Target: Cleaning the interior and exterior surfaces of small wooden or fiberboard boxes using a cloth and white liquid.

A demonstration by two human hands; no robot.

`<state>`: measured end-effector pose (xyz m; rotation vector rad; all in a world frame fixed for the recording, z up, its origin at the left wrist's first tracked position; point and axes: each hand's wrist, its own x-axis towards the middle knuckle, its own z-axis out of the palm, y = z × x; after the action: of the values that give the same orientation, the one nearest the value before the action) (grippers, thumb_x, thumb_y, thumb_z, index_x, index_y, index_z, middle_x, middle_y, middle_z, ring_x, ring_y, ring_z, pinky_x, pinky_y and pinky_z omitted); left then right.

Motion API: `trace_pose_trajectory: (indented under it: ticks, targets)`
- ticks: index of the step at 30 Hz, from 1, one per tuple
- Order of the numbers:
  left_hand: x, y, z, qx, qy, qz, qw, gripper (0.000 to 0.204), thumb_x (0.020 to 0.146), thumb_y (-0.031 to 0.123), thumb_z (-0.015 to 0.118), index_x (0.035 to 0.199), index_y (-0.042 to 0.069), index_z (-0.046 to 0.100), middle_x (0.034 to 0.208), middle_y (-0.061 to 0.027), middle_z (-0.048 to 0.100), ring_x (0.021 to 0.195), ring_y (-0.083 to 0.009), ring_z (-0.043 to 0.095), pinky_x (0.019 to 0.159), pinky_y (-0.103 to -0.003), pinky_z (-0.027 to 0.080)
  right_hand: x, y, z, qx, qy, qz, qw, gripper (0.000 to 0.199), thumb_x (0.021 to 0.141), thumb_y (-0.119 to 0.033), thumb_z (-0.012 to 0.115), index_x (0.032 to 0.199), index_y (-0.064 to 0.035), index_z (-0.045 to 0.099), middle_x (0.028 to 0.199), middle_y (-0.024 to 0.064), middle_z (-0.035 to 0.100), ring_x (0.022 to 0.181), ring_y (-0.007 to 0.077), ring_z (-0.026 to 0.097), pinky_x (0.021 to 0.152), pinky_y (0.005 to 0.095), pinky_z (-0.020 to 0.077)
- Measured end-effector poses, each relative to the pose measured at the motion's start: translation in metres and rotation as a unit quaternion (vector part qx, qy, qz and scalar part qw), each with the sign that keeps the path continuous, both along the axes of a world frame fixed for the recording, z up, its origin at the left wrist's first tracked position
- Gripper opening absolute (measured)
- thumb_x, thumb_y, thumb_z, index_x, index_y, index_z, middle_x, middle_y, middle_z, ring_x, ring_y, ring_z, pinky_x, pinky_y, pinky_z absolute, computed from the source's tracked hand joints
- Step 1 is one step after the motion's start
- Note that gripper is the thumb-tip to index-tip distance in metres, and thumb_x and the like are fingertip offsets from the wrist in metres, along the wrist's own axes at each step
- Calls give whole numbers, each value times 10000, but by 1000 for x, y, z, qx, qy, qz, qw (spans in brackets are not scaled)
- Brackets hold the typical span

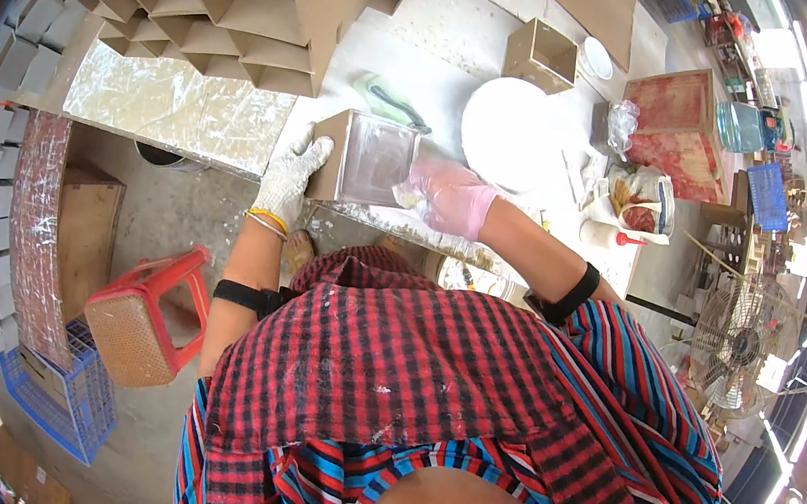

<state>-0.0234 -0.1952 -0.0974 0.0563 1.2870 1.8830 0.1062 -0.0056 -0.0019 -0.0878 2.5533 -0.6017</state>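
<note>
A small square box (pixel 380 164) with brown sides and a greyish, white-smeared face stands at the front edge of the worktable. My left hand (pixel 289 178), in a white knit glove, grips its left side with the thumb up along the corner. At the box's right edge is my right hand (pixel 454 198) in a pink glove, its fingers bent and slightly blurred. Something small and pale shows at those fingertips; I cannot make out what it is. Just behind the box lies a crumpled pale-green cloth (pixel 387 99).
A white round disc (pixel 509 134) lies right of the box. Stacked brown open boxes (pixel 242 11) rise at the far left. A white glue bottle with a red tip (pixel 602 235) stands at the right. A red stool (pixel 149 316) and blue crate (pixel 69 392) are on the floor.
</note>
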Motion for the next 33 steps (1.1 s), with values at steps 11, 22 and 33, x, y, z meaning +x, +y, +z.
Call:
trace_pose_trajectory:
  ticks: [11,22,33]
  targets:
    - [-2,-9,-42,13,-91,8,996,563,880,196,581,1361,28,341,1234,-55,500,1073,-140,491,896,-276,420,-17,40,-51,-357,95,-372,851,349,760,43,551,1093,-56,587,1053,163,568,976,287,553,871,347,445]
    - [-3,-10,-36,20,-96,-10,995,574,889,186,569,1378,37,309,1244,-50,486,1076,-137,486,896,-283,427,-12,43,-82,147,319,-97,931,554,756,-29,514,1292,-154,449,1155,107,536,1091,282,482,949,375,393]
    - [1,-13,-39,39,-114,-10,993,550,894,200,559,1369,48,327,1228,-60,491,1056,-156,498,860,-298,452,5,-5,-44,-57,209,-256,942,360,881,-93,364,1209,-54,506,1217,136,516,1123,233,482,950,338,375]
